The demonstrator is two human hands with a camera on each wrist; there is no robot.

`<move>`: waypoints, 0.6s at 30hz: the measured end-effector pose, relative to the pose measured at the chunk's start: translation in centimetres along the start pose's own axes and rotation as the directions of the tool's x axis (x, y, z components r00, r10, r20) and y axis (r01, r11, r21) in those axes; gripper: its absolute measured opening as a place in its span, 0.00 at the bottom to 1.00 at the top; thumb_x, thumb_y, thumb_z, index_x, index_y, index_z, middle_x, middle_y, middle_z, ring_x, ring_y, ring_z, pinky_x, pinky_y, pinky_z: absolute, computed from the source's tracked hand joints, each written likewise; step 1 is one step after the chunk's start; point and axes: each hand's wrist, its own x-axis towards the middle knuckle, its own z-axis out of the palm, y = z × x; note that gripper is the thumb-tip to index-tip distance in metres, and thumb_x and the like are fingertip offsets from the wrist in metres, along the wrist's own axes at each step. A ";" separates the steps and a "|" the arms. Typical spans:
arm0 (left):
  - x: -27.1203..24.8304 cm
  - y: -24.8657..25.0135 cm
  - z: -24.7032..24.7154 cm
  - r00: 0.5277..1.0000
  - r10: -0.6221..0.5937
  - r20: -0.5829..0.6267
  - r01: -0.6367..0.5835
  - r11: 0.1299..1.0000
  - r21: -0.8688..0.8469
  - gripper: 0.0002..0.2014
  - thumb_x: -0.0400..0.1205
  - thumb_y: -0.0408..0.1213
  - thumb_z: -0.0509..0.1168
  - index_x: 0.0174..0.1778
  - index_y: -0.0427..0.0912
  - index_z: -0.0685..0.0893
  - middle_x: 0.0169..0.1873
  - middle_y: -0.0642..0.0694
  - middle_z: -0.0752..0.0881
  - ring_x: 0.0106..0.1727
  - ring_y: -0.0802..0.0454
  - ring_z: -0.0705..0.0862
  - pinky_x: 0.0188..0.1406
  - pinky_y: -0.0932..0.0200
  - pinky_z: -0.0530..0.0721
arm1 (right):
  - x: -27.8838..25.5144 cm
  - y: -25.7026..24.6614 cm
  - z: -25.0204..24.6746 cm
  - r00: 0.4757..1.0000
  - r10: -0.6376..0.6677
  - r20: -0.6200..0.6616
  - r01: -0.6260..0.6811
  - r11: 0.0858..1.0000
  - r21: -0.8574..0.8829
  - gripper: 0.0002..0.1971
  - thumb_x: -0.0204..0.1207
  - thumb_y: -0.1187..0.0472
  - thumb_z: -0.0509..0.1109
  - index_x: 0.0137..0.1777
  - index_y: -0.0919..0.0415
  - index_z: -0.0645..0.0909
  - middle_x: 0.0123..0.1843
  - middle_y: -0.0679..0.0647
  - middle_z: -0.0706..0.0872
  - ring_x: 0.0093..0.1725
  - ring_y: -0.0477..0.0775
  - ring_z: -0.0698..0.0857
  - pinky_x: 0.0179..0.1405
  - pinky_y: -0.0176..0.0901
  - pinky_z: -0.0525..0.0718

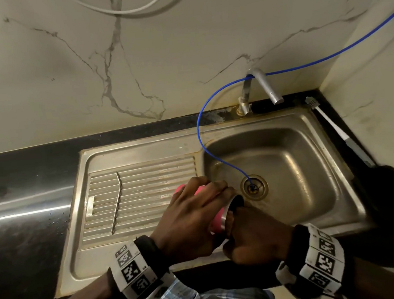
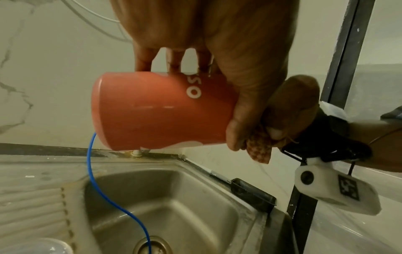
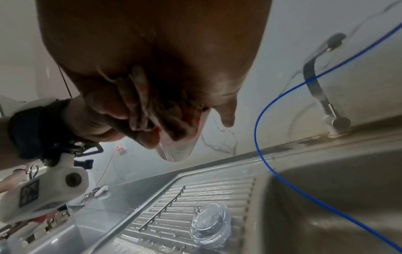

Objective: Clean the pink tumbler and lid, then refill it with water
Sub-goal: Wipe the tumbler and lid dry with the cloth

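Note:
The pink tumbler (image 1: 217, 222) (image 2: 152, 110) lies tilted on its side over the sink basin (image 1: 310, 164), with its steel-lined mouth toward the drain (image 1: 253, 187). My left hand (image 1: 208, 191) wraps over its body from above. At the mouth, my right hand (image 1: 234, 217) pinches a pinkish checkered scrub cloth (image 2: 259, 146), with fingers curled at the rim (image 3: 180, 146). The clear lid (image 3: 210, 223) lies on the ribbed drainboard. The head view does not show it because my left hand covers that spot.
A bent metal straw (image 1: 116, 203) lies on the drainboard (image 1: 146, 177). A blue tube (image 1: 215, 157) loops from the tap (image 1: 266, 85) down into the drain. A long brush (image 1: 328, 124) lies along the counter's right edge, beside a black holder (image 2: 252, 194).

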 end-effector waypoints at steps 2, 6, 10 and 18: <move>0.0 0.0 0.3 1.000 0.000 -0.029 -0.001 1.000 -0.009 0.33 0.78 0.51 0.77 0.80 0.47 0.82 0.74 0.49 0.83 0.69 0.37 0.82 0.61 0.38 0.85 | -0.1 -0.1 0.1 0.995 0.100 -0.013 -0.099 0.995 0.029 0.22 0.69 0.64 0.72 0.63 0.47 0.79 0.56 0.45 0.83 0.63 0.51 0.80 0.58 0.17 0.66; -0.7 0.4 1.5 0.995 0.035 -0.089 -0.030 0.998 0.053 0.32 0.78 0.47 0.79 0.79 0.43 0.83 0.74 0.46 0.84 0.69 0.33 0.83 0.63 0.33 0.82 | -0.2 -0.3 1.0 0.883 0.418 0.213 -0.469 0.763 0.445 0.13 0.72 0.61 0.61 0.53 0.65 0.81 0.43 0.72 0.77 0.42 0.71 0.75 0.48 0.49 0.70; -1.3 0.1 2.3 0.982 0.103 -0.156 -0.069 0.976 0.208 0.26 0.82 0.38 0.74 0.77 0.42 0.85 0.72 0.44 0.85 0.68 0.29 0.83 0.67 0.30 0.79 | -0.1 -1.0 1.4 0.848 0.480 0.223 -0.178 -0.139 0.974 0.12 0.62 0.75 0.65 0.43 0.64 0.84 0.36 0.61 0.82 0.33 0.58 0.81 0.44 0.53 0.77; 0.2 -1.1 1.0 0.999 -0.046 0.021 0.048 0.992 -0.118 0.39 0.71 0.47 0.83 0.81 0.49 0.82 0.74 0.52 0.82 0.70 0.42 0.81 0.69 0.44 0.82 | -0.1 0.0 2.0 0.869 0.493 0.034 -0.474 0.813 0.337 0.26 0.67 0.54 0.74 0.68 0.51 0.86 0.59 0.51 0.90 0.59 0.52 0.88 0.58 0.50 0.88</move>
